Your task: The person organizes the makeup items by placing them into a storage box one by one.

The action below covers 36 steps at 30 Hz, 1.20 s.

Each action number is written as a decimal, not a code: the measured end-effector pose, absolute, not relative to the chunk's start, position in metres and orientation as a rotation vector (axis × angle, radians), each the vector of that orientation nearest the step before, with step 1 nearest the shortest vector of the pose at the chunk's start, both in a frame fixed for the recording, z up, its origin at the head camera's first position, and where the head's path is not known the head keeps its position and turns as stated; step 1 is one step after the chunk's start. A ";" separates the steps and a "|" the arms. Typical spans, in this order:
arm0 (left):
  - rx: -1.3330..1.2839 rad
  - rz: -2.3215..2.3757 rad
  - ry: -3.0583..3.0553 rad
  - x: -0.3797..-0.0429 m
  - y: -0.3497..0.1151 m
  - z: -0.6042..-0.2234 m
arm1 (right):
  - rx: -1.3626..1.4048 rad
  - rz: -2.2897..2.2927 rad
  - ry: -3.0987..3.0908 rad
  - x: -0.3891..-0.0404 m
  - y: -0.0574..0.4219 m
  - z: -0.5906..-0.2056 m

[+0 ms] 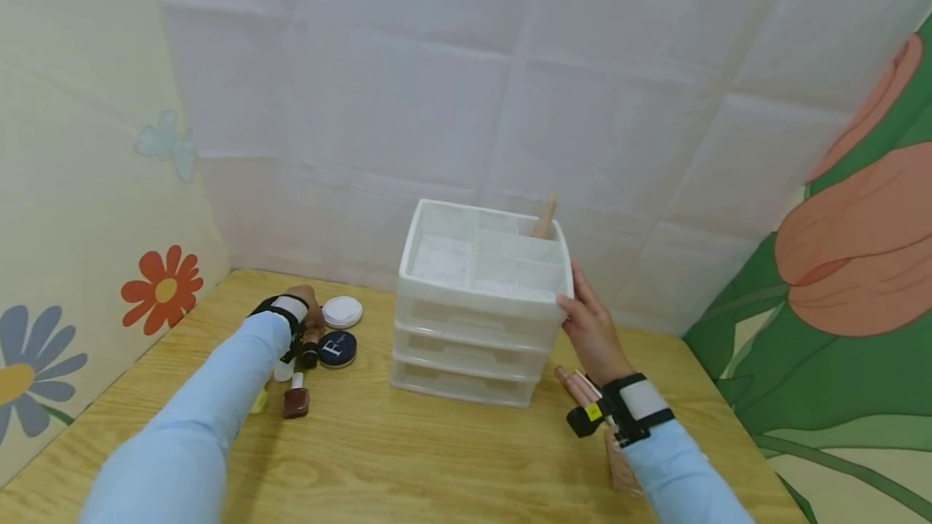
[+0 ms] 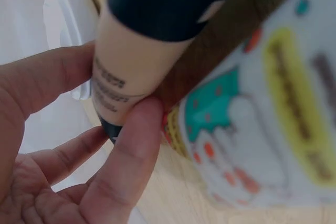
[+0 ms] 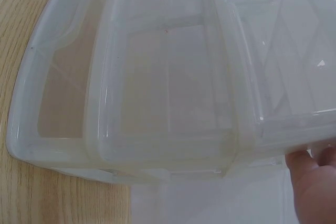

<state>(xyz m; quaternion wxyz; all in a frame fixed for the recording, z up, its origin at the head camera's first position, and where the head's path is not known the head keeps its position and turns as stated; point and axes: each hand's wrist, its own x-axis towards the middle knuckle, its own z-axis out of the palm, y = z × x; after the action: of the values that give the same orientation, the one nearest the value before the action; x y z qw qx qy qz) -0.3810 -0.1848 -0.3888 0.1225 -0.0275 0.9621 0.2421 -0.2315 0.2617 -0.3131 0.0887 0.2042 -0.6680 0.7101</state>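
At the left of the table, my left hand [image 1: 309, 302] pinches a beige cosmetic tube [image 2: 136, 61] with dark ends between thumb and fingers. Right beside it in the left wrist view is a white tube [image 2: 236, 140] with a teal and red cartoon print. My right hand [image 1: 595, 334] grips the upper right side of a white organizer [image 1: 473, 338] with three clear drawers, thumb at the front corner. In the right wrist view its fingers [image 3: 315, 177] press the edge of the clear drawers. A wooden-looking handle [image 1: 544, 217] sticks up from a rear top compartment.
Near the left hand lie a white round case [image 1: 342, 311], a dark round compact [image 1: 337, 348] marked F, a dark red nail polish bottle [image 1: 296, 401] and a yellow item [image 1: 259, 402]. Slim pinkish tubes [image 1: 571, 385] and a pinkish item [image 1: 619, 466] lie by the right forearm.
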 end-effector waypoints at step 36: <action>0.011 1.060 2.852 -0.368 -0.197 -0.299 | 0.571 2.108 -2.014 -0.238 0.262 -0.311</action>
<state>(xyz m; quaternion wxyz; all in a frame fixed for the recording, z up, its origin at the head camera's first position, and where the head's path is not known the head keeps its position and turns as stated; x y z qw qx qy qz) -0.3681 -0.1967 -0.2989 0.0493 0.0035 0.9362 0.3479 -0.2382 0.2623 -0.3110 0.0854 0.1916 -0.6754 0.7070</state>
